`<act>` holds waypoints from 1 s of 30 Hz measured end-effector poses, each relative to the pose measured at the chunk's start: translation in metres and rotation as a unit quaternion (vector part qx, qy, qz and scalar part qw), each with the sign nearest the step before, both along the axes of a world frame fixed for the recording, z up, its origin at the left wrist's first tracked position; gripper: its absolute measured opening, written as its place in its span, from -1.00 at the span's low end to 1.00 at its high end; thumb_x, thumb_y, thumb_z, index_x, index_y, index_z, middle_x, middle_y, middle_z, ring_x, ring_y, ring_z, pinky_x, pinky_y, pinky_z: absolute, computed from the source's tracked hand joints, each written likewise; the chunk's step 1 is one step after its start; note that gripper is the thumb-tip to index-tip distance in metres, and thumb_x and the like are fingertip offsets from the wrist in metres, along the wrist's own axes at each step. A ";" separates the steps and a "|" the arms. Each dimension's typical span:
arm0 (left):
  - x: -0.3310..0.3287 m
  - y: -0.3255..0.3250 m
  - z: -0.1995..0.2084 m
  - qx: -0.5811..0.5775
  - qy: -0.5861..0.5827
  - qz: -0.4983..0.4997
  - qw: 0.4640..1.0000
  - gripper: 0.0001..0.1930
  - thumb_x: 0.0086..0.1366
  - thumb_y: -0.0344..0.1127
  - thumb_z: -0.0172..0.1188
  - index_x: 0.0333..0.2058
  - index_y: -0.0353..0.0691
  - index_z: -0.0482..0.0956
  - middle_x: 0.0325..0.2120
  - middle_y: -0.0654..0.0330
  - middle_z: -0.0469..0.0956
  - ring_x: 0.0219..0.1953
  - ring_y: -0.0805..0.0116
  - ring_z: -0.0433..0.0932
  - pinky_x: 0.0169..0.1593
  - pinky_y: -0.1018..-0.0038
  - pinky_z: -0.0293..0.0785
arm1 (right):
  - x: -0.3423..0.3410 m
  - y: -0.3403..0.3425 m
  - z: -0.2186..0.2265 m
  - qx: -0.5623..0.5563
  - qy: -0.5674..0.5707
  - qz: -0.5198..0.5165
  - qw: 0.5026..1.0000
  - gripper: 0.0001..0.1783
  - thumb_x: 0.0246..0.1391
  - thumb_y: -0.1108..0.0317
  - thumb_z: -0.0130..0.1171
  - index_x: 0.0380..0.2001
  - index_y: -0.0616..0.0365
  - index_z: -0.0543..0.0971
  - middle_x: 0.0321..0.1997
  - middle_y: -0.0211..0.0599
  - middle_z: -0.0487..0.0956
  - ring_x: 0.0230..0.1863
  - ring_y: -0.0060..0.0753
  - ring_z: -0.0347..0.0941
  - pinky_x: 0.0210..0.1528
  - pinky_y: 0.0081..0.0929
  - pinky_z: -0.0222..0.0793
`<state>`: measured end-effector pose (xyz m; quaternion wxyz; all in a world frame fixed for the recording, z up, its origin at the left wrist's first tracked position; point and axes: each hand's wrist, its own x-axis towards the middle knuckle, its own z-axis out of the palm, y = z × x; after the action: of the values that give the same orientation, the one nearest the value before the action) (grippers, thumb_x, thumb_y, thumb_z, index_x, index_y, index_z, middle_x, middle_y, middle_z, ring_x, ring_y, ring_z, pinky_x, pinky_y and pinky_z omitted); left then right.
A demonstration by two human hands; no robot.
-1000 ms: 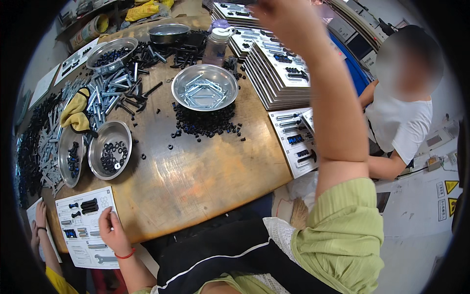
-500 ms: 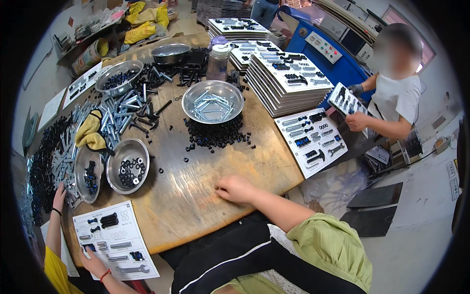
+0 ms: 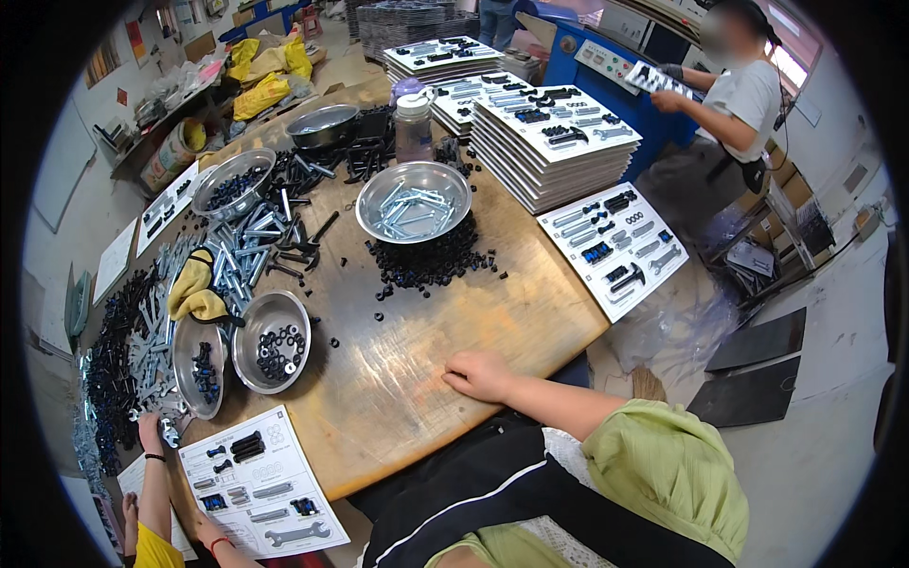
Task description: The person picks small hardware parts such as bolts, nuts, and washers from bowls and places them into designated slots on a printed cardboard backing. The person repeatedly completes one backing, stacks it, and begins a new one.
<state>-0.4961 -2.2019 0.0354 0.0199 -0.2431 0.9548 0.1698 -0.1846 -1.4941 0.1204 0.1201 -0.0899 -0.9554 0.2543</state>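
Observation:
My left hand (image 3: 214,540), with a red cord at the wrist, is at the lower left edge of a white hardware card (image 3: 270,519) and appears to grip it. The card shows bolts, sleeves and an open-ended wrench, and overhangs the table's front edge. My right hand (image 3: 481,376) rests on the wooden tabletop (image 3: 398,360) near that edge, fingers curled and nothing visible in them. Beyond the card stand a steel bowl of black nuts and washers (image 3: 272,347) and a tilted steel bowl of blue-patched bolts (image 3: 204,377).
A co-worker's hand (image 3: 150,431) with a black band touches a wrench at the left. Several piles of bolts and wrenches (image 3: 151,341) spread there. A bowl of silver pins (image 3: 414,204) sits mid-table, with a card stack (image 3: 554,156) behind. A person (image 3: 739,109) stands right, holding a card.
My view has shifted, so the table sits further right. My left hand is lower along the card. The left co-worker's hand now touches a wrench. The person at right has moved back toward the blue machine.

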 end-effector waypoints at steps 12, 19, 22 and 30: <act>-0.007 0.030 -0.007 -0.003 0.063 -0.063 0.996 -0.34 0.41 0.15 -0.08 -0.03 -0.48 0.56 -0.06 -0.26 0.55 -0.02 -0.19 0.51 0.09 0.16 0.39 | 0.003 -0.003 -0.004 0.025 0.034 -0.017 0.999 -0.78 0.09 0.13 0.16 -0.47 0.01 0.59 -0.42 -0.30 0.59 -0.35 -0.11 0.55 -0.37 -0.18 0.46; -0.038 -0.028 -0.010 0.109 0.129 -0.051 0.984 -0.48 0.37 -0.03 -0.07 -0.11 -0.44 0.61 -0.15 -0.13 0.63 -0.12 -0.01 0.57 -0.01 0.25 0.41 | -0.001 -0.006 -0.003 0.033 0.042 -0.016 0.998 -0.76 0.09 0.12 0.14 -0.48 0.01 0.59 -0.44 -0.31 0.58 -0.37 -0.11 0.54 -0.39 -0.17 0.45; -0.028 -0.011 0.002 0.150 0.151 -0.082 0.974 -0.60 0.26 -0.28 -0.01 -0.07 -0.40 0.62 -0.05 -0.01 0.62 -0.04 0.13 0.56 0.04 0.38 0.41 | 0.000 -0.005 -0.002 0.034 0.044 -0.022 0.998 -0.76 0.09 0.11 0.13 -0.50 0.01 0.57 -0.45 -0.30 0.57 -0.37 -0.10 0.54 -0.41 -0.15 0.45; -0.008 0.035 0.013 0.213 0.115 -0.066 0.968 -0.62 0.17 -0.43 0.07 -0.04 -0.40 0.63 -0.18 0.04 0.67 -0.19 0.30 0.60 -0.07 0.45 0.48 | -0.003 -0.008 0.008 0.001 0.019 -0.004 1.000 -0.74 0.12 0.10 0.09 -0.47 0.02 0.56 -0.43 -0.26 0.58 -0.32 -0.04 0.54 -0.35 -0.06 0.42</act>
<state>-0.5043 -2.1668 0.0488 -0.0280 -0.1489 0.9065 0.3940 -0.1872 -1.5018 0.1283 0.1394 -0.0884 -0.9530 0.2542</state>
